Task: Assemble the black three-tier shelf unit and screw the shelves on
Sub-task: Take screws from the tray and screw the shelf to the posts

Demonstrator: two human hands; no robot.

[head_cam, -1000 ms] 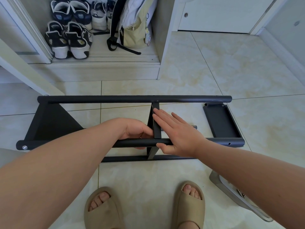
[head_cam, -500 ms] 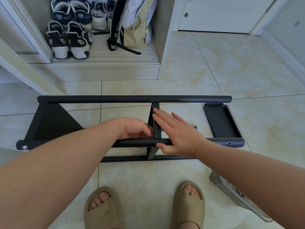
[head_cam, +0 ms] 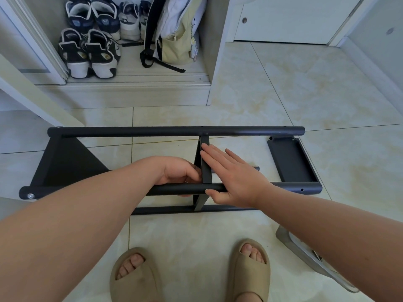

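The black shelf unit lies on its side on the tiled floor, with a far pole (head_cam: pixel 152 131) and a near pole (head_cam: pixel 109 189). One shelf (head_cam: pixel 65 164) sits at the left end, where a screw head (head_cam: pixel 30 195) shows. A middle shelf (head_cam: pixel 205 171) stands edge-up between the poles. My left hand (head_cam: pixel 178 171) reaches beneath the near pole, fingers curled against the middle shelf's left side. My right hand (head_cam: pixel 235 175) lies flat with straight fingers on that shelf's edge, thumb on the near pole. A loose third shelf (head_cam: pixel 292 162) lies at the right end.
A low cabinet behind holds several shoes (head_cam: pixel 87 51) and a backpack (head_cam: pixel 174 40). A grey tray-like piece (head_cam: pixel 305 253) lies on the floor under my right forearm. My feet in beige slippers (head_cam: pixel 135 275) stand just in front of the frame.
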